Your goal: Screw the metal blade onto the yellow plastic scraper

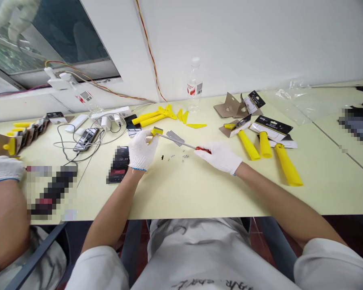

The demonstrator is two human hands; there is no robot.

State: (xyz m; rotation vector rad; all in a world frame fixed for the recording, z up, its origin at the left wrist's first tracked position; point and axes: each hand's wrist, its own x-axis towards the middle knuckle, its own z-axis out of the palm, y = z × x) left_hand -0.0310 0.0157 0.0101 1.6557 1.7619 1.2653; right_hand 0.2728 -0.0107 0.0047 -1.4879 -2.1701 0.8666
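Yellow handles [287,165] lie on the table's [187,197] right, a smartphone [86,139] among cables [58,133] on its left.

Loose hardware pieces [176,157] are too small to identify, and a pixelated object [53,191] is obscured by blurring.

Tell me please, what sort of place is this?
It looks like a workbench for hand assembly, perhaps a small workshop: white work gloves, a screwdriver, small metal parts and yellow plastic handles beside their packaging.

Hardware [177,157] on the tabletop [199,193]
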